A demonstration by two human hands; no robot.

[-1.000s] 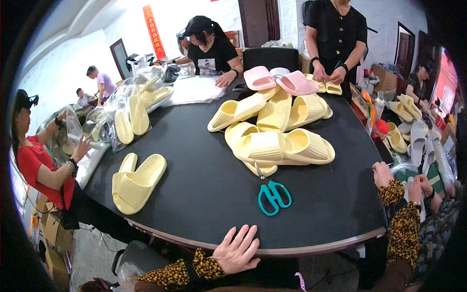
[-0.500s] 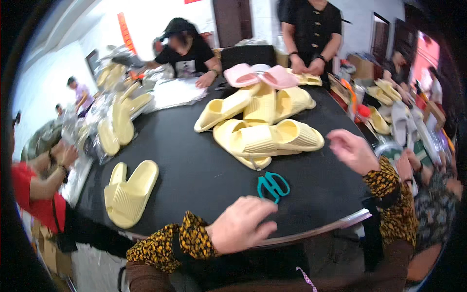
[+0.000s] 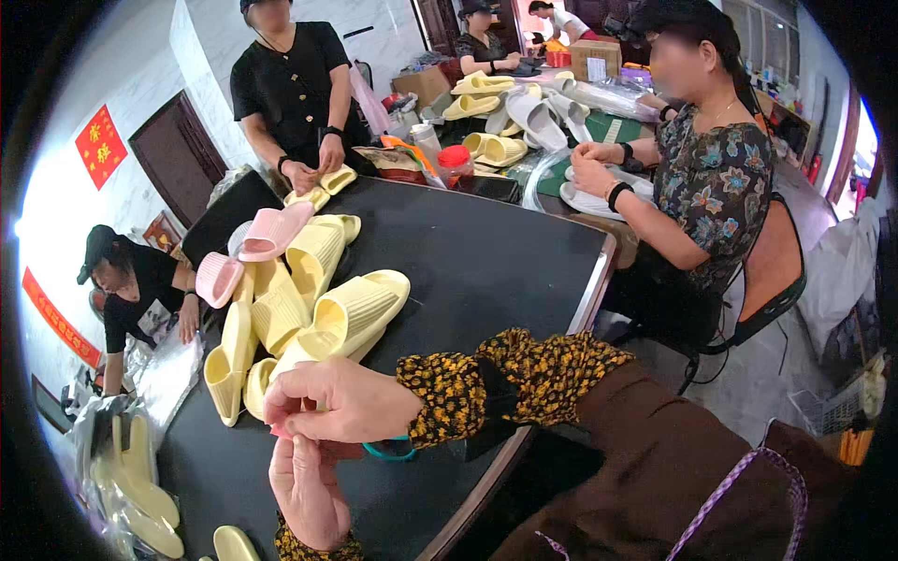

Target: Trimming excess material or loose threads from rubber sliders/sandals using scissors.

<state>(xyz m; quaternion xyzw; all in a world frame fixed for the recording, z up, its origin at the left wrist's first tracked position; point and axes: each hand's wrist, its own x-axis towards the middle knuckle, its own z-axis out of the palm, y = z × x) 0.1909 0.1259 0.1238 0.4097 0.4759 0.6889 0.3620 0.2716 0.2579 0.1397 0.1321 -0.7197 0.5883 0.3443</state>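
My right hand (image 3: 348, 402) reaches in from the right and meets my left hand (image 3: 309, 486), which rises from below. Both are closed, thumbs and fingertips pinched together. A tiny red bit (image 3: 280, 431) shows between the fingertips; its kind is too small to tell. Just beyond my hands lies a pile of yellow slide slippers (image 3: 360, 304) with ribbed straps. A pair of pink slippers (image 3: 277, 230) rests on the pile's far side. The teal handle of the scissors (image 3: 391, 453) peeks out under my right wrist, mostly hidden.
The black table (image 3: 486, 252) has a light edge on the right. Across it a person in black (image 3: 295, 89) handles yellow slippers; another leans over plastic sheets (image 3: 168, 379). Bagged slippers (image 3: 140, 486) lie at left. A seated person in a floral top (image 3: 716, 187) works at right.
The view has swung to the right. My hands, apart before with the left near the scissors, have come together and closed at the fingertips, in front of the slipper pile.
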